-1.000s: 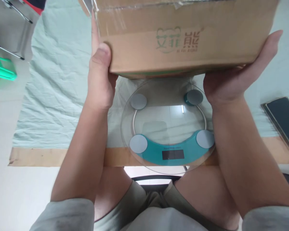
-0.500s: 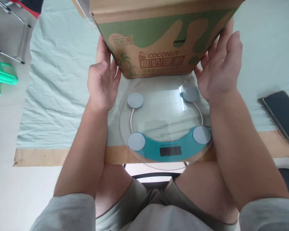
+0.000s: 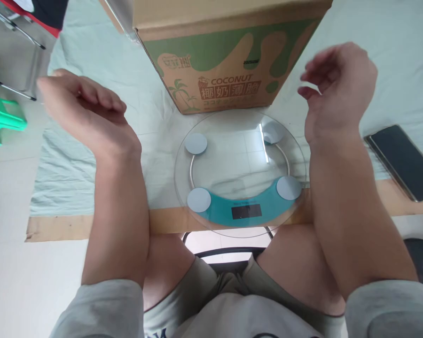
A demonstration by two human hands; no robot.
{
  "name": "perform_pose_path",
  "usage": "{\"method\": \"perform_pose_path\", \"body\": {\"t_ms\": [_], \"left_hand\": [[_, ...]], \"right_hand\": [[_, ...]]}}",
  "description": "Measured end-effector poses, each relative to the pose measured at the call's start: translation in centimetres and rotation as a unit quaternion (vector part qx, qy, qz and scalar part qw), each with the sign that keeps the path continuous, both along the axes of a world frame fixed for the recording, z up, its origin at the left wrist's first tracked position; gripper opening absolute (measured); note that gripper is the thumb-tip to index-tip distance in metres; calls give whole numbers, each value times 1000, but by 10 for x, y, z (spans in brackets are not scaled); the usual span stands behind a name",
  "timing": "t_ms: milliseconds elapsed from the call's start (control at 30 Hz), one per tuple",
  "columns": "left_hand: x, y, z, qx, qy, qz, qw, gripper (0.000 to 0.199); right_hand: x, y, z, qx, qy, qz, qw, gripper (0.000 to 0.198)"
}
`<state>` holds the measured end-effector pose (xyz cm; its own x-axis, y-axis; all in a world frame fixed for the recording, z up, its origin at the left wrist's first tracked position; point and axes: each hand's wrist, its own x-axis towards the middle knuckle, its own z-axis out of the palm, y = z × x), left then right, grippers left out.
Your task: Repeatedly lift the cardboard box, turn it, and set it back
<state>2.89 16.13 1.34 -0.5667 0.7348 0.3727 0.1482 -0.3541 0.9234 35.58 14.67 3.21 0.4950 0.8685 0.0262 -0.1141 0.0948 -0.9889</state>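
Observation:
A brown cardboard box (image 3: 218, 70) with green drip patterns and the word COCONUT stands upright just behind a round glass bathroom scale (image 3: 239, 173). The scale has a teal band, a dark display and silver foot pads, and its front rim overhangs the table edge. My left hand (image 3: 88, 110) is left of the box, apart from it, with fingers loosely bent and nothing in them. To the right of the box, my right hand (image 3: 341, 89) is also free, its fingers half curled and the thumb apart.
A dark smartphone (image 3: 403, 162) lies at the right on the pale green tablecloth (image 3: 155, 173). The wooden table edge (image 3: 61, 227) runs in front of my lap. A green plastic stool (image 3: 5, 117) and a metal-framed chair (image 3: 16, 54) are on the left.
Both hands have let go of the box sides and moved outward, the left one to the left and the right one to the right. The box stays behind the scale.

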Motion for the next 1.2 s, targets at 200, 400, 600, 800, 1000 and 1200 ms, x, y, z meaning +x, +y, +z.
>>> {"method": "perform_pose_path", "body": {"t_ms": [200,400,600,800,1000,1200], "left_hand": [[-9,-51,-25,-94,4,-92,991,46],[1,-66,-50,-251,139,-183,940,47],[10,-61,-38,-314,198,-176,912,46],[17,-59,-31,-362,276,-171,874,46],[22,-59,-27,-380,295,-155,863,47],[22,-61,-28,-374,234,-156,884,43]], "right_hand": [[19,-26,-29,-34,-17,-69,997,44],[27,-31,-60,-74,-89,-35,993,46],[32,-28,-69,-95,-158,-2,983,47],[31,-26,-64,-119,-179,10,977,50],[28,-26,-60,-139,-201,20,969,51],[26,-29,-54,-171,-215,22,961,51]]}}
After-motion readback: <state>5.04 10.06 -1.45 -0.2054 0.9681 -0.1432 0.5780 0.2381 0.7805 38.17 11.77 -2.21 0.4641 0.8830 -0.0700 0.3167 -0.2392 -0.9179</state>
